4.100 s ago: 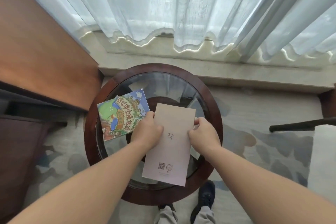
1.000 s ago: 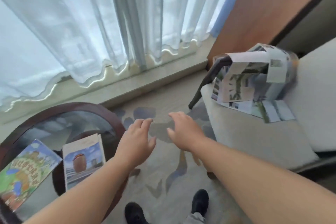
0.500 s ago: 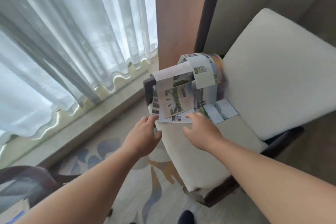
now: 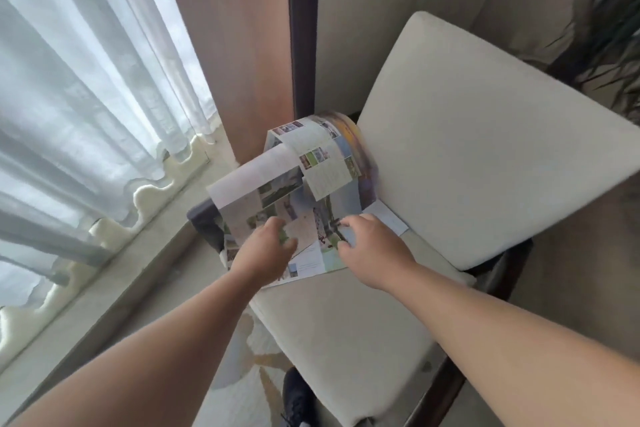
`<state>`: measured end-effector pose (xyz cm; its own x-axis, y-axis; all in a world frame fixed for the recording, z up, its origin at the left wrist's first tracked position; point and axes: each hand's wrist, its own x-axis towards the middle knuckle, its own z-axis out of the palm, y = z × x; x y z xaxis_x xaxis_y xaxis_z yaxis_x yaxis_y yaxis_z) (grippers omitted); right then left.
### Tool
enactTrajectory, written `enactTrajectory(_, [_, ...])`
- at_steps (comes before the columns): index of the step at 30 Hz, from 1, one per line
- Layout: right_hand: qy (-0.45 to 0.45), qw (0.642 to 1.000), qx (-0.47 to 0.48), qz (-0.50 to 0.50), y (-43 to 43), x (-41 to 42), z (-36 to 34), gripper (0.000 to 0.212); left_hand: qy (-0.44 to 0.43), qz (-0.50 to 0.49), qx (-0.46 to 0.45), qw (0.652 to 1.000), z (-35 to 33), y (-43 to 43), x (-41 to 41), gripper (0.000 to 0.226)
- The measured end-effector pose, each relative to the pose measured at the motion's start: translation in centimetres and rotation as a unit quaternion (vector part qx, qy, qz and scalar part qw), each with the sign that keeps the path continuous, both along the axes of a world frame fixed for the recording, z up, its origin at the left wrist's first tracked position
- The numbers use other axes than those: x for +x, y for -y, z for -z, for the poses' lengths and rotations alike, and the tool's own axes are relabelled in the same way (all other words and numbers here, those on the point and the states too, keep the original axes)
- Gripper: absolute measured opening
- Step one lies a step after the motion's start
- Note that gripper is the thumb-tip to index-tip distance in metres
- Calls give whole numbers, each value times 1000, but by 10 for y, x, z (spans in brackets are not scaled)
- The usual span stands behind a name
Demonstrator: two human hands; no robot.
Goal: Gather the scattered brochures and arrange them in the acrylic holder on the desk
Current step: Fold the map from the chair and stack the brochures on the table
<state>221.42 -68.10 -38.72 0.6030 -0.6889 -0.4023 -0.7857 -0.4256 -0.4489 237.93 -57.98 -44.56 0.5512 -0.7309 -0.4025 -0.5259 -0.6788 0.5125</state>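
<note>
Nearest, at the bottom edge: black shoe on patterned carpet, beside the cream seat cushion of a dark-framed chair. Farther along, left hand lying on the near left part of the unfolded brochure, fingers bent downward onto the paper, thumb spread out to the right; no telling whether any paper is pinched. Just right of it, right hand on the brochure's near right part, fingers loosely curled with tips against the sheet, thumb low on the left side; grip likewise unclear. Brochure at the seat's far left corner, opened out into many panels of small photos and text, near part flat on the cushion, far part arching up in a loose creased hump beside the back cushion. Beyond: wood panel with a dark post alongside, sheer white curtain far left, dark plant leaves far right.
</note>
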Motion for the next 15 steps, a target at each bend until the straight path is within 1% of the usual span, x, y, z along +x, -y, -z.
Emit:
enactTrajectory(5, [6, 999, 18, 38, 32, 10, 32, 40, -16, 25, 12, 999, 36, 55, 12, 48])
enactTrajectory(12, [8, 997, 52, 60, 66, 8, 86, 42, -29, 34, 65, 997, 90, 121, 13, 46])
enactTrajectory(14, [12, 996, 59, 63, 75, 7, 99, 42, -22, 12, 68, 997, 104, 136, 14, 44])
enactTrajectory(15, [14, 996, 62, 64, 78, 6, 104, 42, -23, -24, 64, 997, 110, 142, 14, 44])
